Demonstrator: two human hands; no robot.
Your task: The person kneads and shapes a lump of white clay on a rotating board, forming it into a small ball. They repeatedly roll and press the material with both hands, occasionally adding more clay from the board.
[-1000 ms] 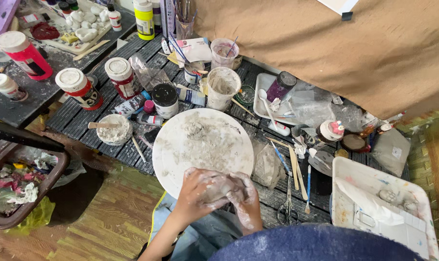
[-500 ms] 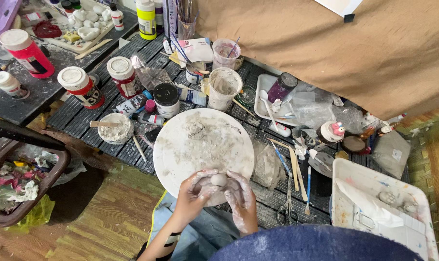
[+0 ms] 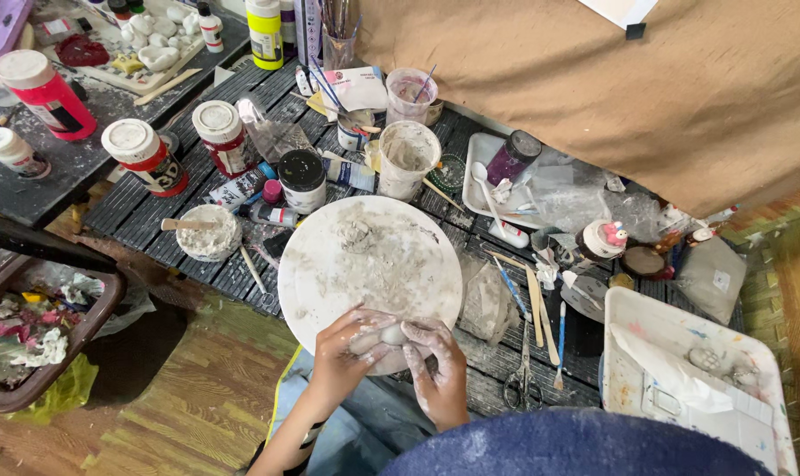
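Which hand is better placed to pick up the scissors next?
Probably the right hand: the scissors lie just beside it, while the left hand cradles the clay lump.

Around you: slatted dark table (image 3: 153, 207); brown cloth (image 3: 594, 79) draped behind it; wood floor (image 3: 179, 414) below; woven mat (image 3: 774, 291) at right; dark bin (image 3: 43, 339) at left; light even.

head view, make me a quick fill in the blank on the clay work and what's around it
1. Both hands, left hand and right hand, press a small lump of ____ between their fingers.
2. The lump is held over the near edge of a round white ____.
3. Just right of that board, a pair of ____ lies on the dark slatted table.
4. The red jars have ____ lids.

Missing words: clay; board; scissors; white
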